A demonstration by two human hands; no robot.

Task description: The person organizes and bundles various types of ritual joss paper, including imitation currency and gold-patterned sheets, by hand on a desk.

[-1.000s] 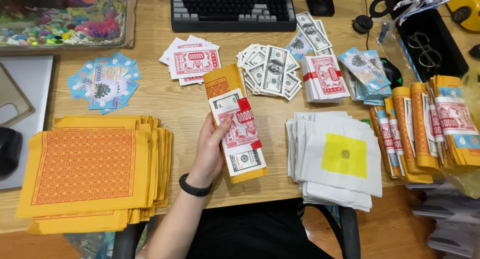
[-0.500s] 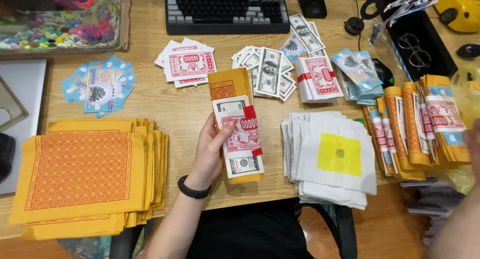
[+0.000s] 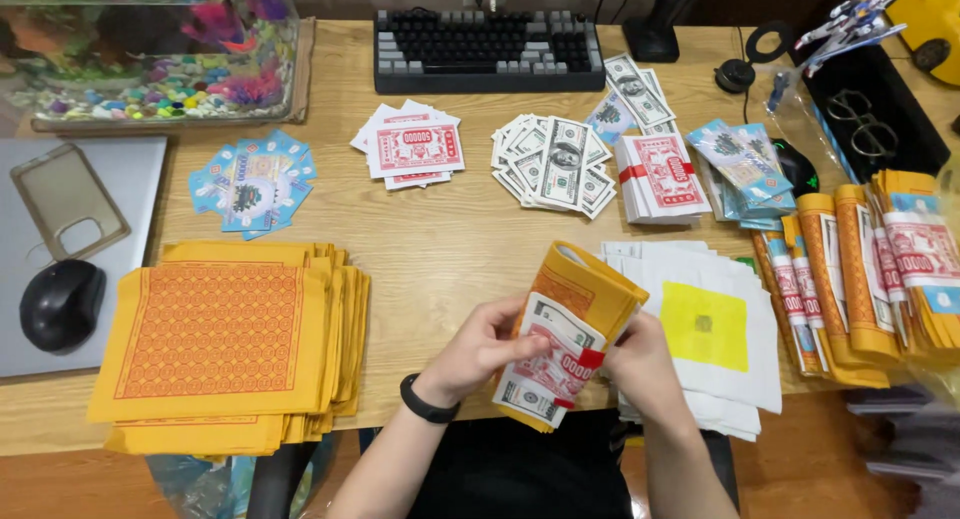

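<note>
As I view the desk edge, my left hand and right hand both grasp 1 yellow-wrapped banknote bundle, lifted between orange paper stack and white sheets.

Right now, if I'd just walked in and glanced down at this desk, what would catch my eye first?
Probably the bundle of printed notes wrapped in orange-yellow paper, gripped by the left hand and the right hand at the desk's near edge. To its left lies a big stack of orange patterned sheets. Behind, fanned piles of banknote-style paper spread before a black keyboard.
</note>
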